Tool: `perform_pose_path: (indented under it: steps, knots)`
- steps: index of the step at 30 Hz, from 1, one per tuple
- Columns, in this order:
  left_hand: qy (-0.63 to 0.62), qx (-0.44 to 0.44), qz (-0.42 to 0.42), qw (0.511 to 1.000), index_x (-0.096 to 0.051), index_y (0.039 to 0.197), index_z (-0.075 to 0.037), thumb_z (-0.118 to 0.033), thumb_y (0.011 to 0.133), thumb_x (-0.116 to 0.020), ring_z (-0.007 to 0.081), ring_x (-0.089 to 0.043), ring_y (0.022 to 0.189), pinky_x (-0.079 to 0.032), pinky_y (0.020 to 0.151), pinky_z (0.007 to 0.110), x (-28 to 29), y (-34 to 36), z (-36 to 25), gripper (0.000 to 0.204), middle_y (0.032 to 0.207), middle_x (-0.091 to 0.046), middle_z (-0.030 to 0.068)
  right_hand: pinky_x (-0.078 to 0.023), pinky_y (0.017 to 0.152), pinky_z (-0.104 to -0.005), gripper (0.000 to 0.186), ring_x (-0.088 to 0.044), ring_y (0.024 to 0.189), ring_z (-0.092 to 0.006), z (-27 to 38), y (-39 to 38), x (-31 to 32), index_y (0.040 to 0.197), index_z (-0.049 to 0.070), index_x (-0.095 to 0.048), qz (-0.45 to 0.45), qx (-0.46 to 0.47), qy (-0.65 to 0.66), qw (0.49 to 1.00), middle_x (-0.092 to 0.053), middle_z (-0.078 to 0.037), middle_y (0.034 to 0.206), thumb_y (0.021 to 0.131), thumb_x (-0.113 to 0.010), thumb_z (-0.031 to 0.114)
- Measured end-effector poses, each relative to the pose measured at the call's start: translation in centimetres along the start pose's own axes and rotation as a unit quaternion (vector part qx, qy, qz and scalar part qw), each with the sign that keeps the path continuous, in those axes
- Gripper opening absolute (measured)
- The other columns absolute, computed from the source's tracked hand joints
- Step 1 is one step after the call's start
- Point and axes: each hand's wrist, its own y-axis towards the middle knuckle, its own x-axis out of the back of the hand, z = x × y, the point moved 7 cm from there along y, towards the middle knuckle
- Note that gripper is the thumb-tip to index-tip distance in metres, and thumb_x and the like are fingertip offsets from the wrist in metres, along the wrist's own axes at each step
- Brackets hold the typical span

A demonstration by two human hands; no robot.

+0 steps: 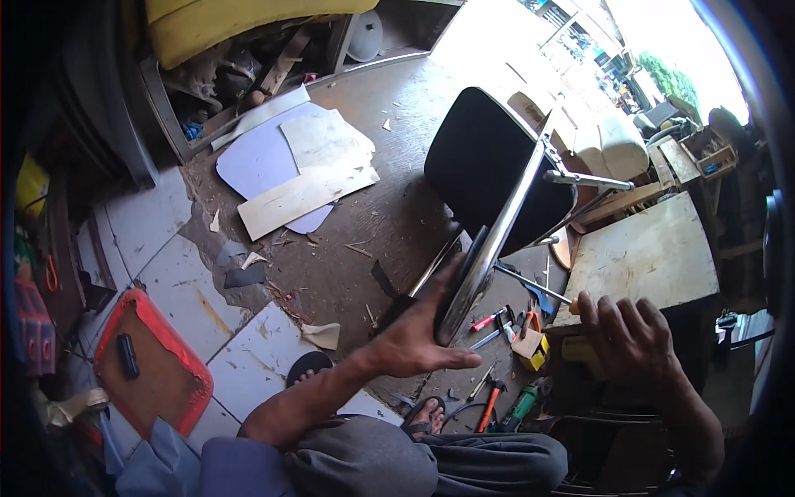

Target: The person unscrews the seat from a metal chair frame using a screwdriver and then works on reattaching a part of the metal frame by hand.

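A chair (484, 157) with a black padded panel and shiny metal tube frame is tipped up in front of me. My left hand (418, 335) lies against the near end of its frame, fingers straight along the tube and thumb stretched out. The tube's end sits between thumb and fingers. My right hand (631, 338) is closed around the yellowish handle of a screwdriver (538, 286). Its shaft points left toward the chair frame; the tip's exact contact I cannot tell.
Pliers (530, 321), a yellow box (532, 352), an orange-handled hammer (490, 406) and a green power tool (522, 406) lie near my feet. A worn board (646, 261) is at right. Cut sheets (310, 178) and a red-edged panel (153, 364) lie left.
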Motion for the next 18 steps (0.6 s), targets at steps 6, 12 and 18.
perform_pose_path:
  steps: [6, 12, 18]
  knots:
    - [-0.022, 0.043, -0.037, 0.998, -0.008, 0.165, -0.013, -0.001, 0.077, -0.064, 0.0342, -0.061, 0.124, -0.048, 0.103, 0.039, -1.5, 0.2, 0.6, 0.105, 0.144, -0.051, 0.0269, -0.053, 0.059, -0.0373, 0.033, -0.071, 0.07, -0.0221, -3.5, -0.5, -1.9, 0.121, -0.003, -0.068, 0.152, -0.259, 0.445, 0.844, -0.07, -0.012, 0.083, 0.096, -0.065, 0.019]
    - [-0.051, 0.041, -0.064, 0.996, -0.009, 0.166, -0.016, 0.002, 0.075, -0.06, 0.0321, -0.066, 0.114, -0.051, 0.097, 0.04, 0.1, -0.4, 1.0, 0.105, 0.142, -0.052, 0.027, -0.057, 0.062, -0.0381, 0.034, -0.072, 0.069, -0.0274, -4.1, 2.7, -1.7, 0.12, -0.002, -0.067, 0.177, -0.268, 0.378, 0.868, -0.069, -0.014, 0.081, 0.09, -0.071, 0.013]
    - [-0.092, -0.008, -0.064, 0.994, -0.011, 0.165, -0.014, 0.003, 0.073, -0.06, 0.0343, -0.062, 0.122, -0.048, 0.104, 0.04, -0.3, 0.2, 0.1, 0.107, 0.141, -0.054, 0.0236, -0.056, 0.064, -0.0372, 0.034, -0.071, 0.069, -0.0287, -2.1, 1.1, -0.5, 0.119, 0.0, -0.068, 0.162, -0.207, 0.236, 0.935, -0.068, -0.014, 0.08, 0.088, -0.073, 0.014]
